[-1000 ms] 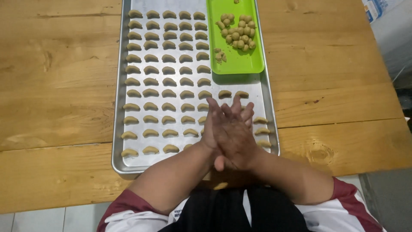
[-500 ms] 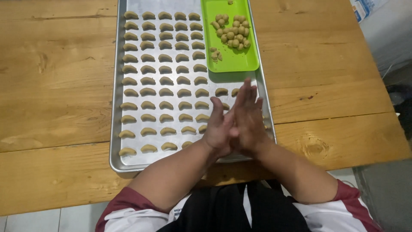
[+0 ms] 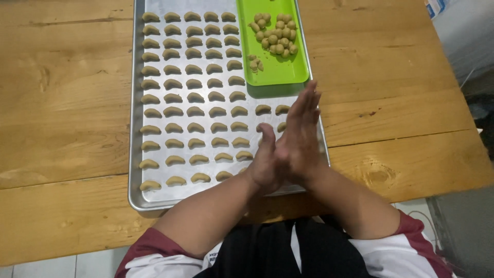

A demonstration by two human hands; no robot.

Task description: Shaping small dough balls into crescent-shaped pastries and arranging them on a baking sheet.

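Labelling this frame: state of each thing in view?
Left hand: palm pressed against right, nothing visible held.
Right hand: fingers straight, above tray.
Silver metal baking tray: mostly filled.
Crescent-shaped dough pieces: rowed.
Green plastic tray: atop baking tray.
Dough balls: heaped.

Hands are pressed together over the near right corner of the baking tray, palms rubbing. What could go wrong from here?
1. The right hand and left hand hover right over shaped crescent dough pieces; dropping down might flatten some.
2. The metal tray lies near the wooden table's front edge; a bump from the forearms could shift it.
3. The green tray of dough balls rests on the metal tray's rim and might slide.
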